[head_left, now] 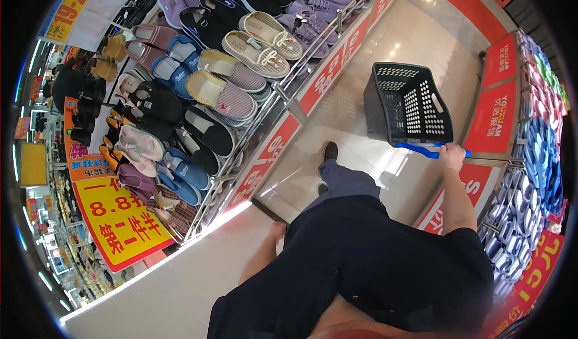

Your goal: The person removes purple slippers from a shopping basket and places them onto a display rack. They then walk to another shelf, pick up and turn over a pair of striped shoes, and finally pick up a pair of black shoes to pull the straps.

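My right hand (pixel 451 157) is closed around the blue handle (pixel 419 151) of a black plastic shopping basket (pixel 380 107). The basket has perforated walls and is over the tiled floor ahead of me to the right; its open top shows the holed inner side. My left hand (pixel 277 230) hangs low at my side, close to my dark shirt and the lower front of the shoe stand; its fingers are mostly hidden. Nearest to that side are rows of cloth shoes, among them a striped pair (pixel 221 96) and a blue pair (pixel 182 175).
A metal-railed shoe stand (pixel 247 135) with red panels runs along my left. Slippers (pixel 516 218) hang on a rack at my right, above red boards (pixel 492 122). A yellow price sign (pixel 122 220) stands among the shoes. Between the displays lies a shiny tiled aisle (pixel 355 149).
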`<state>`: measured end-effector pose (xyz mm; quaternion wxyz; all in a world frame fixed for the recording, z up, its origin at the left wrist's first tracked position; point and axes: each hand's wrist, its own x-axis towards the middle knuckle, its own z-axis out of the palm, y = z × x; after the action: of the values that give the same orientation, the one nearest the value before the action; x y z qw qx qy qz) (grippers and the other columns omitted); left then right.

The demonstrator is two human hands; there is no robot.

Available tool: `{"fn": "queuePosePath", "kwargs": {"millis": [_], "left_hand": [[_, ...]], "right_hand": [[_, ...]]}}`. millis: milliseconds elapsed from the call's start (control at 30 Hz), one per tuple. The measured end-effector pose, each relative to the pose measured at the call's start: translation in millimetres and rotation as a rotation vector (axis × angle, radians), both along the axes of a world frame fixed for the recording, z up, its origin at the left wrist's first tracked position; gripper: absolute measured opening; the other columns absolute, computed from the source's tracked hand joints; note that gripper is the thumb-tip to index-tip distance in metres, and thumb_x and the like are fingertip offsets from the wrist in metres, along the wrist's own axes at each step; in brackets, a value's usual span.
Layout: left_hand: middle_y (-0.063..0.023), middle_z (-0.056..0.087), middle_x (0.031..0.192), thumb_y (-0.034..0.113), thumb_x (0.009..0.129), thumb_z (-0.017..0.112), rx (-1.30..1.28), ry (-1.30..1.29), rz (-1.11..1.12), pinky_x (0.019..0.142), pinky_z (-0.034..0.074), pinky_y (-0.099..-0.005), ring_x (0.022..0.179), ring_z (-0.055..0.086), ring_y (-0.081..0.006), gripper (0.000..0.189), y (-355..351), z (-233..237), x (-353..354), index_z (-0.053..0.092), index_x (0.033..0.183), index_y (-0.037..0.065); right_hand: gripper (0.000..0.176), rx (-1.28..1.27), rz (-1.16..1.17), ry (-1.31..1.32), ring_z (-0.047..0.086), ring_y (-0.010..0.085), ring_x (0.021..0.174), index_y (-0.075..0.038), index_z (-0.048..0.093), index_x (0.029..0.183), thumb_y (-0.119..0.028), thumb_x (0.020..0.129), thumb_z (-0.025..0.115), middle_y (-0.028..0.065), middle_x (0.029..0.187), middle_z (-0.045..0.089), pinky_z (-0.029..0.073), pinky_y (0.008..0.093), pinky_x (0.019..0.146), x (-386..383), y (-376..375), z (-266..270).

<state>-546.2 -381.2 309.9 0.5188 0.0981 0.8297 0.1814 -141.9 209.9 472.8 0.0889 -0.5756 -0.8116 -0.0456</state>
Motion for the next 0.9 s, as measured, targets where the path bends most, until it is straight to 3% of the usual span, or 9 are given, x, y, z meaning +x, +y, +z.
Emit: {"fn": "queuePosePath", "kwargs": {"millis": [33, 233, 333, 367, 467, 500, 600, 800, 900], "left_hand": [[-0.0085, 0.060, 0.063, 0.021, 0.086, 0.055, 0.036, -0.060, 0.188, 0.056, 0.049, -0.0368, 0.060, 0.060, -0.0209, 0.024, 18, 13, -8, 0.062, 0.069, 0.007], [-0.0110, 0.068, 0.084, 0.022, 0.090, 0.058, 0.085, -0.021, 0.412, 0.063, 0.052, -0.0337, 0.070, 0.066, -0.0208, 0.030, 100, 23, -74, 0.067, 0.106, -0.001], [-0.0142, 0.070, 0.098, 0.024, 0.091, 0.059, 0.127, 0.050, 0.245, 0.068, 0.054, -0.0334, 0.081, 0.070, -0.0221, 0.043, 144, 44, -94, 0.060, 0.125, -0.002], [-0.0176, 0.072, 0.103, 0.027, 0.092, 0.059, 0.092, 0.057, 0.230, 0.075, 0.055, -0.0359, 0.090, 0.071, -0.0266, 0.042, 161, 56, -96, 0.062, 0.124, -0.002], [-0.0197, 0.071, 0.105, 0.028, 0.092, 0.060, 0.107, 0.226, -0.055, 0.083, 0.054, -0.0385, 0.095, 0.070, -0.0319, 0.045, 206, 82, -110, 0.061, 0.125, -0.001], [-0.0209, 0.071, 0.106, 0.029, 0.092, 0.059, 0.101, 0.320, -0.122, 0.090, 0.052, -0.0399, 0.100, 0.069, -0.0355, 0.043, 238, 121, -108, 0.062, 0.124, 0.000], [-0.0218, 0.070, 0.108, 0.026, 0.091, 0.060, 0.172, 0.326, -0.073, 0.092, 0.052, -0.0410, 0.102, 0.068, -0.0349, 0.041, 269, 125, -112, 0.062, 0.123, 0.000], [-0.0247, 0.062, 0.120, 0.022, 0.087, 0.062, 0.350, 0.471, -0.265, 0.101, 0.047, -0.0432, 0.114, 0.059, -0.0377, 0.039, 306, 123, -126, 0.063, 0.119, 0.000], [-0.0244, 0.060, 0.123, 0.023, 0.087, 0.063, 0.302, 0.457, -0.296, 0.103, 0.045, -0.0440, 0.118, 0.056, -0.0393, 0.037, 311, 120, -132, 0.063, 0.118, 0.001]], "right_hand": [[0.025, 0.002, 0.012, -0.014, 0.061, 0.0355, 0.073, -0.003, 0.062, 0.059, -0.020, 0.077, 0.058, 0.0150, 0.070, 0.066, 0.044, 0.0482, 0.078, -3, 3, 5], [0.023, 0.060, 0.094, 0.079, 0.060, 0.0348, 0.076, -0.002, 0.060, 0.061, -0.017, 0.078, 0.058, 0.0149, 0.070, 0.064, 0.043, 0.0480, 0.079, -6, 33, -4], [0.021, 0.026, 0.066, 0.070, 0.058, 0.0342, 0.075, -0.002, 0.058, 0.060, -0.014, 0.078, 0.057, 0.0146, 0.069, 0.062, 0.043, 0.0473, 0.080, -17, 44, 0], [0.019, 0.089, 0.102, 0.124, 0.057, 0.0341, 0.073, -0.003, 0.056, 0.058, -0.013, 0.075, 0.057, 0.0140, 0.067, 0.060, 0.043, 0.0467, 0.079, -24, 47, 2], [0.016, 0.017, 0.092, 0.094, 0.059, 0.0360, 0.076, -0.003, 0.062, 0.063, -0.014, 0.074, 0.056, 0.0154, 0.069, 0.063, 0.043, 0.0484, 0.080, -33, 61, 4], [0.016, 0.027, 0.106, 0.112, 0.058, 0.0359, 0.074, -0.003, 0.061, 0.062, -0.014, 0.073, 0.057, 0.0153, 0.068, 0.062, 0.042, 0.0476, 0.078, -36, 65, 4], [0.017, -0.017, 0.088, 0.145, 0.057, 0.0358, 0.072, -0.003, 0.059, 0.060, -0.014, 0.072, 0.057, 0.0154, 0.067, 0.061, 0.042, 0.0469, 0.076, -48, 72, 10], [0.017, 0.079, 0.129, 0.162, 0.057, 0.0327, 0.073, -0.004, 0.058, 0.057, -0.015, 0.070, 0.057, 0.0119, 0.065, 0.060, 0.042, 0.0455, 0.079, -45, 86, -4], [0.018, 0.091, 0.110, 0.157, 0.057, 0.0333, 0.073, -0.004, 0.058, 0.057, -0.015, 0.071, 0.056, 0.0134, 0.065, 0.060, 0.042, 0.0461, 0.079, -44, 86, -8]]}}
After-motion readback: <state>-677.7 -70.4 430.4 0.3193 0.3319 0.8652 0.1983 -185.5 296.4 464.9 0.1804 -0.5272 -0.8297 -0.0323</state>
